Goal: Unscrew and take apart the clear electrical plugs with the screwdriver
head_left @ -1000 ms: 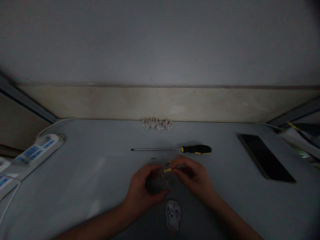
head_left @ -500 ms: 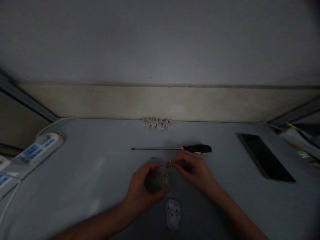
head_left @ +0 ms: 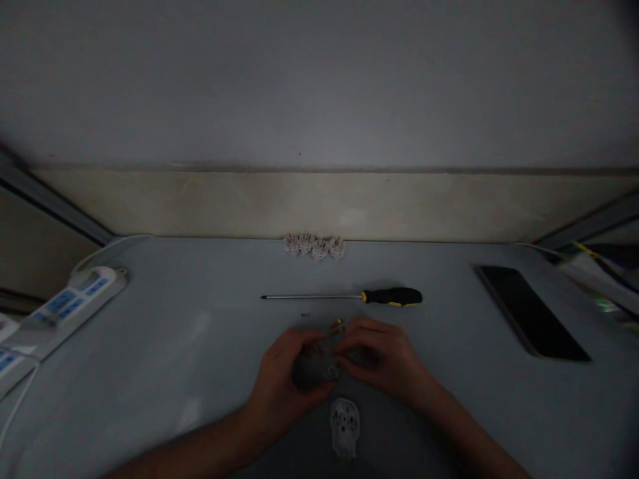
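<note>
Between thumb and fingers, my left hand (head_left: pixel 287 372) holds a small clear plug piece (head_left: pixel 330 367) with its end turned toward the right. Pinched fingers of my right hand (head_left: pixel 382 352) touch the right side of that piece; whatever lies between the fingertips is too small to tell. Brass-coloured pins (head_left: pixel 338 325) show at the top of the piece, just above the right fingertips. Below the hands a white plug cover (head_left: pixel 345 426) with several holes lies on the grey table (head_left: pixel 210 386).
Beyond the hands lie a screwdriver (head_left: pixel 392 297) with a black and yellow handle and a tiny screw (head_left: pixel 305 315). Several small plug parts (head_left: pixel 320 249) stand near the wall. A power strip (head_left: pixel 74 303) is at left, a phone (head_left: pixel 532 313) at right.
My right hand has moved slightly down and toward the piece, its fingertips now lower against it. The brass-coloured pins stand clear above the fingers. My left hand has hardly moved.
</note>
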